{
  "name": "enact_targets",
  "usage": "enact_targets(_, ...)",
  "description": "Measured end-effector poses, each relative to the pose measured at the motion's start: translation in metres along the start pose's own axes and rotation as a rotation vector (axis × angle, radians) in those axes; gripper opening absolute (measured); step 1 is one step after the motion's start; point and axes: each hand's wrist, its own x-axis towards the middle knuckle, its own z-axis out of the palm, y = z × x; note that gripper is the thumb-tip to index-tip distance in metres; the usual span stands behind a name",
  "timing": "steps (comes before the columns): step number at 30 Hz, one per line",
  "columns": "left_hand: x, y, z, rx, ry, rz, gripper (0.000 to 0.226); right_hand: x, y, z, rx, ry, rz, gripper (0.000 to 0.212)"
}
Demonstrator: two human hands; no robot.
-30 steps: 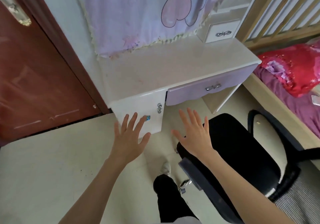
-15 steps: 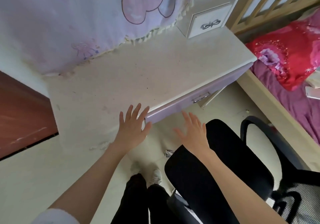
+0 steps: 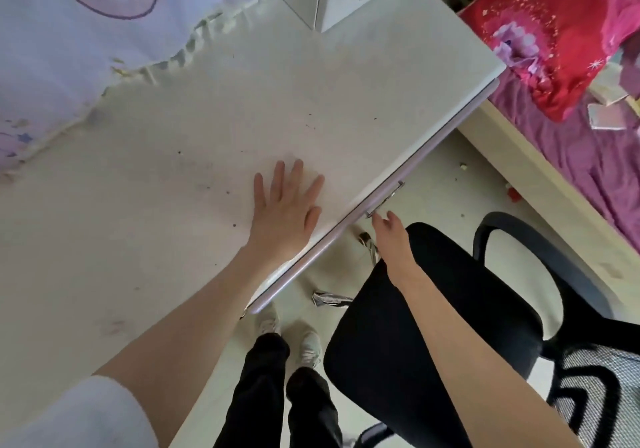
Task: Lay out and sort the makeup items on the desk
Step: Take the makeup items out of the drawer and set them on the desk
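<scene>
left hand (image 3: 284, 212): fingers spread, flat on matte speckled white worktop (image 3: 346, 101) | right hand (image 3: 391, 236): grip unclear, at metal drawer handle (image 3: 386, 198) | black chair (image 3: 433, 309) beside

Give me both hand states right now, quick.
Left hand: open, fingers spread flat on the desk top.
Right hand: at the drawer handle, fingertips by it; grip cannot be told.

**Looks like somebody's bedroom**

Pretty clearly a home bedroom: a white dressing desk (image 3: 311, 101) with a lilac drawer front (image 3: 398, 191), a bed with purple sheet (image 3: 571, 157) and red quilt (image 3: 540, 32) just beside it, a frilly lilac cloth (image 3: 86, 32), and a black mesh chair (image 3: 467, 309).
</scene>
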Motion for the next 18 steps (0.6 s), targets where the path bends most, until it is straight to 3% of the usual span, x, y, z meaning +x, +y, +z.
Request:
enact_targets(4, 0.002, -0.003, 0.015, 0.089, 0.158, 0.023, 0.047, 0.038, -0.006, 0.003, 0.853, 0.042, 0.246, 0.036)
enact_targets(6, 0.003, -0.002, 0.014, 0.086, 0.197, 0.027, 0.046, 0.05, -0.009, 0.0, 1.0, 0.04, 0.243, 0.036)
enact_targets(13, 0.003, 0.0, 0.013, 0.123, 0.191, 0.002, 0.047, 0.06, -0.01, -0.002, 0.927, -0.075, 0.172, 0.055)
enact_targets(18, 0.003, 0.0, 0.011, 0.123, 0.177, -0.006, 0.047, 0.06, -0.008, -0.008, 0.838, -0.111, 0.12, 0.043)
